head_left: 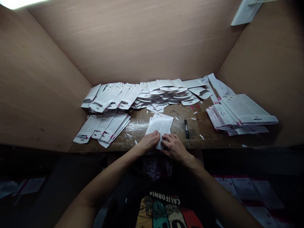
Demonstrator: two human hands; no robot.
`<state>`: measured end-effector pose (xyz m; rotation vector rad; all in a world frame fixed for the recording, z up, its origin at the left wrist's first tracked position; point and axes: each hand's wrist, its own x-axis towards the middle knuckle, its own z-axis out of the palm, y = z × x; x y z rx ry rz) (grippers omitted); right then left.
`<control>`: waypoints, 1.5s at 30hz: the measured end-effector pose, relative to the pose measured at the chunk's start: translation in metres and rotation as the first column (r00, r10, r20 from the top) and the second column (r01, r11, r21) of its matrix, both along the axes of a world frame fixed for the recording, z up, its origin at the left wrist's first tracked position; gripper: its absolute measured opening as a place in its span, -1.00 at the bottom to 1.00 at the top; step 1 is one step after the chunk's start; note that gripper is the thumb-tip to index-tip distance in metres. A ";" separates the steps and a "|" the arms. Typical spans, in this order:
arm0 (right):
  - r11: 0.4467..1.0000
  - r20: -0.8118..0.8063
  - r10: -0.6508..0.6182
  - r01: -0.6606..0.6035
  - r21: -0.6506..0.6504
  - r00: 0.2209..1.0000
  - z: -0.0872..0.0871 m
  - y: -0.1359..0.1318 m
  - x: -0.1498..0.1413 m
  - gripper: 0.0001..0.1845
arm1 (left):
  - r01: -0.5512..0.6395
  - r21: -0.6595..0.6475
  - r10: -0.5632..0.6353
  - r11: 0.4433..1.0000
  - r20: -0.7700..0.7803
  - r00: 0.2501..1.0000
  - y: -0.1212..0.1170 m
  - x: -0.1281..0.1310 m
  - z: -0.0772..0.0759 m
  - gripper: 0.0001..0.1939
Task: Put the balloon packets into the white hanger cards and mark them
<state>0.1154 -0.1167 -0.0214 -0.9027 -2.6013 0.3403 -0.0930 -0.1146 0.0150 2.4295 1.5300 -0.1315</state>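
A white printed packet with small text lies at the front middle of the table, over another white piece that shows at its left edge. My left hand has its fingers curled closed on the packet's lower left part. Opposite it, my right hand grips the lower right edge with bent fingers. The fingertips partly cover the packet's near end. To the right of the packet lies a black pen.
Overlapping white packets with hang holes line the back. More packets lie at the left, and a tall stack stands right. Paper scraps dot the table. Wooden panels enclose three sides.
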 end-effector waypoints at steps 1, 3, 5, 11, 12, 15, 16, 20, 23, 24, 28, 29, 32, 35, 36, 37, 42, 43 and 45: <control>1.000 -0.001 -0.008 0.008 0.011 1.000 -0.003 -0.002 -0.001 -0.68 | 0.005 0.009 -0.005 1.000 -0.028 1.000 -0.002 0.002 0.001 -0.76; 0.999 -0.012 -0.016 0.016 0.034 1.000 -0.008 -0.005 -0.002 -0.72 | 0.020 0.025 -0.018 0.999 -0.073 0.997 -0.005 0.005 0.004 -0.76; 0.998 -0.033 -0.020 0.022 0.051 0.999 -0.010 -0.007 -0.003 -0.74 | 0.032 0.037 -0.028 0.999 -0.106 0.994 -0.006 0.006 0.006 -0.76; 0.998 -0.078 -0.033 0.037 0.055 0.996 -0.012 -0.010 -0.004 -0.76 | 0.039 0.032 -0.034 0.999 -0.156 0.987 -0.008 0.019 -0.001 -0.75; 0.998 -0.079 -0.031 0.035 0.052 0.996 -0.012 -0.010 -0.004 -0.75 | 0.030 0.032 -0.024 0.999 -0.158 0.987 -0.008 0.022 -0.003 -0.74; 0.999 -0.082 -0.023 0.026 0.044 0.996 -0.015 -0.010 -0.002 -0.73 | -0.029 0.039 0.035 0.999 -0.155 0.987 -0.003 0.019 -0.004 -0.78; 0.999 -0.083 -0.021 0.024 0.042 0.996 -0.016 -0.010 -0.001 -0.73 | -0.066 0.048 0.073 0.997 -0.154 0.985 0.002 0.011 0.000 -0.79; 1.000 -0.101 -0.014 0.016 0.024 0.995 -0.018 -0.010 0.002 -0.76 | -0.319 0.177 0.346 0.931 -0.157 0.925 0.024 -0.047 0.036 -0.71; 1.000 -0.109 -0.003 0.005 0.015 0.994 -0.016 -0.010 0.004 -0.75 | -0.402 0.251 0.438 0.880 -0.105 0.893 0.027 -0.076 0.053 -0.63; 1.000 -0.107 -0.002 0.004 0.015 0.994 -0.015 -0.011 0.004 -0.75 | -0.384 0.239 0.411 0.892 -0.076 0.908 0.023 -0.075 0.052 -0.68; 1.000 -0.091 -0.001 0.004 0.029 0.996 -0.014 -0.011 0.005 -0.76 | -0.120 0.079 0.107 0.990 0.147 0.983 0.002 -0.036 0.019 -0.85; 0.999 -0.090 0.001 0.002 0.032 0.996 -0.014 -0.012 0.005 -0.76 | -0.074 0.058 0.063 0.996 0.181 0.981 -0.001 -0.026 0.010 -0.86; 0.999 -0.098 0.007 -0.003 0.041 0.995 -0.015 -0.013 0.006 -0.75 | -0.059 0.053 0.049 0.997 0.173 0.984 -0.003 -0.010 -0.007 -0.86; 0.999 -0.097 0.002 0.002 0.040 0.995 -0.015 -0.014 0.006 -0.73 | -0.066 0.068 0.056 0.996 0.132 0.990 -0.003 -0.005 -0.010 -0.83; 0.999 -0.097 0.000 0.004 0.038 0.995 -0.015 -0.014 0.006 -0.73 | -0.066 0.074 0.057 0.995 0.114 0.992 -0.004 -0.003 -0.011 -0.83; 0.999 -0.097 -0.001 0.004 0.037 0.995 -0.015 -0.014 0.006 -0.73 | -0.067 0.081 0.059 0.994 0.096 0.994 -0.005 0.000 -0.011 -0.84; 0.999 -0.108 0.011 -0.007 0.043 0.994 -0.016 -0.013 0.006 -0.71 | -0.139 0.151 0.132 0.979 0.055 0.990 -0.002 0.005 -0.007 -0.91; 0.999 -0.112 0.009 -0.004 0.043 0.994 -0.017 -0.012 0.007 -0.72 | -0.186 0.179 0.179 0.966 0.059 0.982 0.002 -0.002 -0.002 -0.89; 0.999 -0.122 0.007 -0.002 0.036 0.992 -0.016 -0.012 0.007 -0.73 | -0.309 0.252 0.297 0.917 0.082 0.951 0.012 -0.024 0.013 -0.80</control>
